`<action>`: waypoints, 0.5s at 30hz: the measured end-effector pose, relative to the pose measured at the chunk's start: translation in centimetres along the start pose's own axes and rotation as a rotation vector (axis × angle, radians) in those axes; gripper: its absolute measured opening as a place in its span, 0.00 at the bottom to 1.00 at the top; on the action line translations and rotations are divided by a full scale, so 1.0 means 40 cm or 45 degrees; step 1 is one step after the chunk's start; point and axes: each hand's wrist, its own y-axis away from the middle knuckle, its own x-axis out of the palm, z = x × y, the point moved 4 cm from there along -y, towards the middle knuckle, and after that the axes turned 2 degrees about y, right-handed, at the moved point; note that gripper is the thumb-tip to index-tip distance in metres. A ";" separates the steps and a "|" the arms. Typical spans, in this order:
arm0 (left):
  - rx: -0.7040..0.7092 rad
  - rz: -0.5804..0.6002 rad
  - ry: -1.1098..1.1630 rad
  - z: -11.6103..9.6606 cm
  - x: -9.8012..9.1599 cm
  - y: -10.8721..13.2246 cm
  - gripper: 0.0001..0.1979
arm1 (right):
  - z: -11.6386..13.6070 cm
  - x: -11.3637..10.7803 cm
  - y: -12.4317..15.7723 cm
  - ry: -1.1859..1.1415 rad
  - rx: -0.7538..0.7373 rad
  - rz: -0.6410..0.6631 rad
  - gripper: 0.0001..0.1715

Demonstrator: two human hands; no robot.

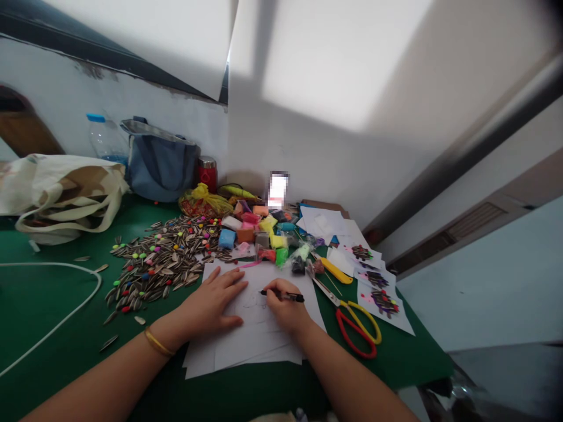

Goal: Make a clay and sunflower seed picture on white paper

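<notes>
My left hand (211,308) lies flat with fingers stretched out on a stack of white paper (259,343), holding it down on the green table (39,310). My right hand (285,308) is closed round a black pen (284,295), whose tip rests on the sheet where faint lines are drawn. A gold bangle (157,343) sits on my left wrist.
A heap of sunflower seeds with coloured beads (162,258) spreads left of the paper. Coloured clay blocks (259,231) lie behind it. Red-and-yellow scissors (356,325), a yellow knife (336,271) and seed pictures (378,290) lie right. Bags (65,193), a bottle (103,138) and a white cable (65,293) are left.
</notes>
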 end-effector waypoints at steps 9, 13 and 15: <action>0.001 0.003 -0.007 -0.002 -0.002 -0.001 0.40 | 0.014 -0.003 0.002 0.050 -0.027 0.015 0.10; -0.015 0.013 0.009 -0.002 -0.002 -0.001 0.40 | 0.005 -0.002 0.002 0.052 -0.027 0.001 0.10; -0.009 0.010 0.017 -0.001 -0.001 0.000 0.40 | 0.003 -0.003 0.003 0.031 -0.034 -0.008 0.10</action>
